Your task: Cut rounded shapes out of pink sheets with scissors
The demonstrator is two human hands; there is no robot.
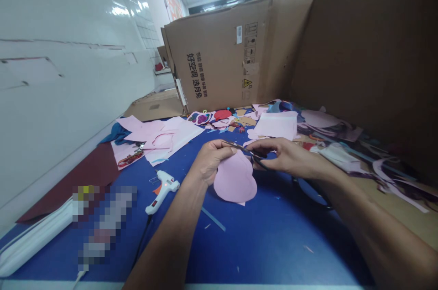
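Note:
My left hand (212, 158) pinches the upper edge of a pink, rounded paper cutout (236, 180) with a wavy outline, which hangs above the blue tabletop (267, 240). Dark-handled scissors (260, 162) sit in my right hand (285, 157), with my fingers in the loops. Their blades point left along the top of the cutout, close to my left fingertips. Whether the blades are apart cannot be made out. A second small scrap of pink shows under the cutout's lower edge.
A white glue gun (162, 192) lies left of my left forearm, its cord running toward me. Pink sheets (181, 132) and colourful scraps (222, 114) lie at the back. Cardboard panels (222, 57) stand behind and to the right. Paper strips (386, 176) are heaped at right.

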